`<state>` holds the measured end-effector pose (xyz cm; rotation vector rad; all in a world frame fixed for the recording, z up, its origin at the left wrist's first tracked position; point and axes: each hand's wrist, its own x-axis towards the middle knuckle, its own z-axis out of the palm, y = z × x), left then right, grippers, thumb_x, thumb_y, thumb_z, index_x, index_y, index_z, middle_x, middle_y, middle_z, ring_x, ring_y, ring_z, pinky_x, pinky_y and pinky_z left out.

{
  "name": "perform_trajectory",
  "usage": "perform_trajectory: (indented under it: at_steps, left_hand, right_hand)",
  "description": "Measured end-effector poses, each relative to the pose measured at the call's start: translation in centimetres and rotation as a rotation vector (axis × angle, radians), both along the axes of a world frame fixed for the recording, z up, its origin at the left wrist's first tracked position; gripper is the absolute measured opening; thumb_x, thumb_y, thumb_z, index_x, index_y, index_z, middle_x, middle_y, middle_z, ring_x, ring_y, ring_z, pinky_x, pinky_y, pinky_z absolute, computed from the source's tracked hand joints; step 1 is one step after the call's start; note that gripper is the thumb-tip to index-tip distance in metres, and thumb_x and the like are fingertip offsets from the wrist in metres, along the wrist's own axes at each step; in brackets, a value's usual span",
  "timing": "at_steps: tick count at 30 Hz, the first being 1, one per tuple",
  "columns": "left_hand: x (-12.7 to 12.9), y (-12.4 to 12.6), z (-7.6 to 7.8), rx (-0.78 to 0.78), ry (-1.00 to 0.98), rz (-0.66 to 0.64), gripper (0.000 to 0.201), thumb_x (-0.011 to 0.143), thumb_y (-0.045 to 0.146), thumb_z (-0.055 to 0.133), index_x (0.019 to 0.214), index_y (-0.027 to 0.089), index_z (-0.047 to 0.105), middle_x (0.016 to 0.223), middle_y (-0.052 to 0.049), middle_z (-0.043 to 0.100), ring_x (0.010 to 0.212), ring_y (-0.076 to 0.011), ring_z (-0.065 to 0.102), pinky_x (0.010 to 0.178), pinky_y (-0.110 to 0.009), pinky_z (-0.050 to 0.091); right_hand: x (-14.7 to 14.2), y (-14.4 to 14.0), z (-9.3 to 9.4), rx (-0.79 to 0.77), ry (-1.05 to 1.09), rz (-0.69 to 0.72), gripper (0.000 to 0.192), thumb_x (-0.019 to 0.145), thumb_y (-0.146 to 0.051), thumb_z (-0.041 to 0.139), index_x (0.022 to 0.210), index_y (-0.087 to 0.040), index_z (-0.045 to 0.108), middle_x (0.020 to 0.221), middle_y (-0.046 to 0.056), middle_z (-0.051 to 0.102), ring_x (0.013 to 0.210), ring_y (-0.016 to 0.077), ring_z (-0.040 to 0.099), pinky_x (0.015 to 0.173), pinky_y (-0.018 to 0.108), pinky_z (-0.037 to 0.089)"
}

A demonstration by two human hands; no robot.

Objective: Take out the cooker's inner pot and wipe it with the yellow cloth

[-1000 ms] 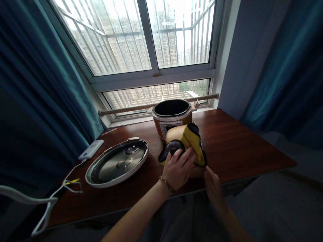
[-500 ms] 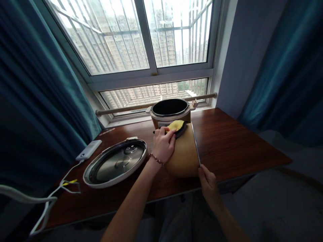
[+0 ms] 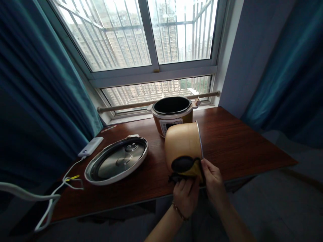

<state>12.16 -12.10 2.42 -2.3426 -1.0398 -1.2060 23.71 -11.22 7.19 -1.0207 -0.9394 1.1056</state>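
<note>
Left hand (image 3: pixel 186 193) is pinching a yellow-and-black cloth (image 3: pixel 185 166) against the near side of the tan metal inner pot (image 3: pixel 182 144). Right hand (image 3: pixel 213 176) is gripping the pot's rim, holding it tipped on its side at the near edge of the dark wooden table (image 3: pixel 234 144), in front of the orange cooker base (image 3: pixel 173 116).

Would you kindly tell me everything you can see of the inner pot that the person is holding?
The inner pot is a smooth, tan-gold bowl with a rounded bottom and a thin silvery rim; it looks like coated metal. It is tipped on its side over the near edge of the table, mouth facing right, so its inside is hidden. The right hand grips the rim at its lower edge. The left hand presses a yellow and black cloth against its lower outer wall. It sits just in front of the cooker.
</note>
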Motion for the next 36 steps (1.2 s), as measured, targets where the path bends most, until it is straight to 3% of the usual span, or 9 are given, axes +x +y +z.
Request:
perform_trajectory:
  at_steps: [4,8,13,18,21,24,30,33,36]
  left_hand:
    - [0.0,0.3,-1.5,0.088,-0.040,-0.001,0.021,0.079,0.013,0.052,0.091,0.022,0.066,0.077,-0.004,0.063,0.080,-0.0169,0.057,0.072,-0.029,0.043]
    - [-0.8,1.6,0.0,0.212,-0.040,0.042,0.021,0.075,0.018,0.060,0.090,0.032,0.067,0.075,-0.002,0.063,0.076,-0.0172,0.055,0.072,-0.031,0.039]
    - [-0.9,3.2,3.8,0.220,-0.013,0.051,0.027,0.078,0.016,0.055,0.101,0.028,0.065,0.069,-0.002,0.058,0.068,-0.0151,0.050,0.068,-0.031,0.036]
    - [-0.4,5.9,9.6,-0.004,-0.060,0.300,0.030,0.084,0.021,0.049,0.111,0.021,0.061,0.071,-0.004,0.058,0.069,-0.0176,0.047,0.064,-0.032,0.032]
    - [-0.5,8.3,12.6,-0.144,-0.010,0.397,0.028,0.086,0.024,0.044,0.107,0.020,0.063,0.080,-0.006,0.061,0.077,-0.0205,0.050,0.067,-0.032,0.035]
    - [-0.6,10.4,14.3,-0.238,-0.004,0.416,0.027,0.086,0.025,0.042,0.102,0.021,0.063,0.088,-0.006,0.063,0.083,-0.0208,0.054,0.070,-0.031,0.038]
    - [-0.1,10.4,14.6,-0.298,-0.026,0.439,0.027,0.088,0.026,0.037,0.104,0.020,0.059,0.095,-0.004,0.065,0.076,-0.0177,0.060,0.062,-0.027,0.039]
    - [0.5,8.3,13.5,-0.267,0.020,0.357,0.025,0.089,0.024,0.037,0.103,0.020,0.057,0.087,-0.002,0.065,0.070,-0.0157,0.059,0.058,-0.026,0.037]
    - [1.3,5.7,11.3,-0.172,0.077,0.294,0.024,0.087,0.022,0.040,0.104,0.020,0.057,0.074,-0.001,0.061,0.059,-0.0146,0.055,0.052,-0.027,0.033]
  right_hand:
    - [0.4,0.0,-0.2,-0.020,0.014,0.027,0.033,0.081,-0.046,0.052,0.088,-0.016,0.065,0.074,0.001,0.063,0.071,0.0143,0.055,0.061,0.021,0.043]
    - [1.1,-0.2,-1.3,-0.017,0.098,0.057,0.037,0.081,-0.047,0.051,0.103,-0.020,0.063,0.096,0.004,0.066,0.086,0.0186,0.059,0.074,0.027,0.046]
    - [1.9,-1.0,-4.1,-0.022,0.094,0.014,0.044,0.085,-0.051,0.043,0.112,-0.021,0.061,0.107,0.006,0.064,0.099,0.0211,0.057,0.086,0.033,0.045]
    - [2.5,-1.8,-6.2,-0.023,-0.122,-0.048,0.045,0.082,-0.049,0.048,0.111,-0.018,0.062,0.107,0.009,0.065,0.104,0.0234,0.056,0.093,0.039,0.041]
    - [2.6,-2.2,-6.5,-0.004,-0.292,-0.134,0.041,0.080,-0.048,0.052,0.105,-0.019,0.066,0.104,0.009,0.066,0.100,0.0243,0.059,0.089,0.039,0.044]
    - [1.8,-2.2,-5.9,0.032,-0.426,-0.195,0.035,0.079,-0.045,0.054,0.100,-0.020,0.068,0.096,0.009,0.068,0.091,0.0238,0.062,0.081,0.036,0.048]
    - [-0.6,-1.9,-2.9,0.052,-0.441,-0.239,0.039,0.085,-0.043,0.044,0.097,-0.014,0.068,0.075,0.006,0.068,0.066,0.0181,0.062,0.060,0.025,0.047]
    - [-0.8,-1.8,-1.4,0.027,-0.370,-0.218,0.040,0.085,-0.043,0.043,0.098,-0.013,0.067,0.075,0.004,0.066,0.065,0.0162,0.060,0.059,0.023,0.045]
    - [-0.4,-1.6,-0.2,0.008,-0.255,-0.177,0.039,0.085,-0.044,0.045,0.099,-0.014,0.065,0.083,0.004,0.066,0.073,0.0168,0.059,0.065,0.023,0.046]
